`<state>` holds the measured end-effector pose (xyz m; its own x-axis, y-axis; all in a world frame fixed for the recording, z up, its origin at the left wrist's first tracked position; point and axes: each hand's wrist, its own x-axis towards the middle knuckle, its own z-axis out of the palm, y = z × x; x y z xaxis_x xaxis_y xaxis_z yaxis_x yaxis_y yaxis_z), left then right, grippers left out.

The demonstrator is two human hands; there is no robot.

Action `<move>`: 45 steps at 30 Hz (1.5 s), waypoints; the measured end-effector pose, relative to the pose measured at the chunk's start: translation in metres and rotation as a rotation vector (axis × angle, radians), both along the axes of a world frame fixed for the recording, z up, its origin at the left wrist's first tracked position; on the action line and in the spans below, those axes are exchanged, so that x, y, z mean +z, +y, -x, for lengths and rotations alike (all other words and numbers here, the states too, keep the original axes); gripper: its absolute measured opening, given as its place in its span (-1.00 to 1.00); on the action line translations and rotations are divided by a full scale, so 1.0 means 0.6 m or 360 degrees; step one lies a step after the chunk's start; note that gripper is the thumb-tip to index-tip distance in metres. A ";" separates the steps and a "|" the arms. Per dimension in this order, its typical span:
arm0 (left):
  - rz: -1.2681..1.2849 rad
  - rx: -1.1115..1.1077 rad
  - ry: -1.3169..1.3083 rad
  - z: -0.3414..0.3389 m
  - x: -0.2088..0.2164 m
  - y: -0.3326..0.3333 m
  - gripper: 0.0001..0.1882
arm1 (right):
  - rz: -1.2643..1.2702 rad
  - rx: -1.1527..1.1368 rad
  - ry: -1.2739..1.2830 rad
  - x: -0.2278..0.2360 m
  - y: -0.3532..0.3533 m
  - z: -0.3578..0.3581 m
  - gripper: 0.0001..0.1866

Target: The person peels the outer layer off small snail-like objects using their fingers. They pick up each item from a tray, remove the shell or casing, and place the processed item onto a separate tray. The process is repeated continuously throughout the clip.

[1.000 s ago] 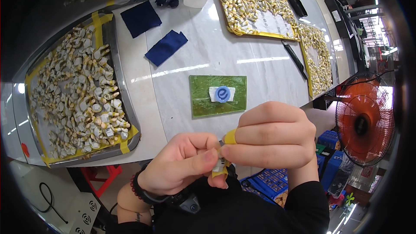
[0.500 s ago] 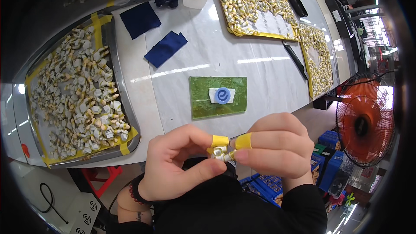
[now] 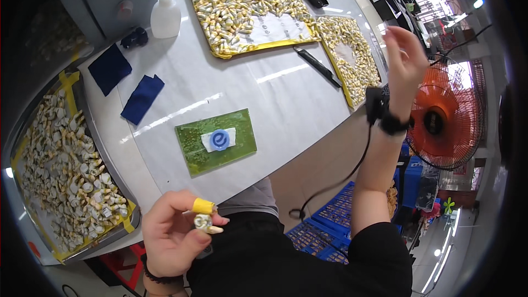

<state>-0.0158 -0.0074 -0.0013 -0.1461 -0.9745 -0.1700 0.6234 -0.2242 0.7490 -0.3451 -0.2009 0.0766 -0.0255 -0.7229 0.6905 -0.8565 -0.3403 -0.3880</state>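
Note:
Close to my body, my left hand (image 3: 173,236) pinches a small white figurine (image 3: 203,221) with yellowish parts between thumb and fingers. Yellow tape wraps one of its fingertips. My right hand (image 3: 406,58) is raised at the far right, beside the tray of small pieces (image 3: 347,58); its fingers are loosely bent and apart, and no object shows in them. On the table, a green slab (image 3: 190,151) carries a white pad (image 3: 207,142) with a round blue piece (image 3: 220,140) on top.
At left stands a metal tray (image 3: 122,209) heaped with white and yellow figurines. A larger yellow-edged tray (image 3: 264,49) of small pieces lies at the back. Nearby are a black knife (image 3: 319,67), blue cloths (image 3: 142,99), a white bottle (image 3: 165,19) and an orange fan (image 3: 440,115).
My right hand has left the figurine and swung up to the far right. My left hand still holds the figurine. The view has turned, shifting the table things leftward.

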 end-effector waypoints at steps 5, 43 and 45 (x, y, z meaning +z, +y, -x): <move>-0.0113 -0.0072 0.0083 -0.005 -0.007 0.003 -0.49 | -0.0984 -0.0228 0.0924 -0.098 -0.090 0.217 -0.78; 0.0086 -0.0254 0.0183 -0.030 -0.022 0.011 -0.66 | -0.0515 0.1581 0.0918 -0.104 0.110 -0.214 -0.70; 0.0072 -0.0140 0.0164 -0.024 -0.020 0.010 -0.66 | -0.0506 0.1597 0.0964 -0.104 0.113 -0.215 -0.70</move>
<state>-0.0016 -0.0014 -0.0134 -0.2457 -0.9636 -0.1058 0.6771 -0.2487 0.6926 -0.2159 -0.1329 0.0142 0.9083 -0.3752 0.1848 -0.3383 -0.9189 -0.2030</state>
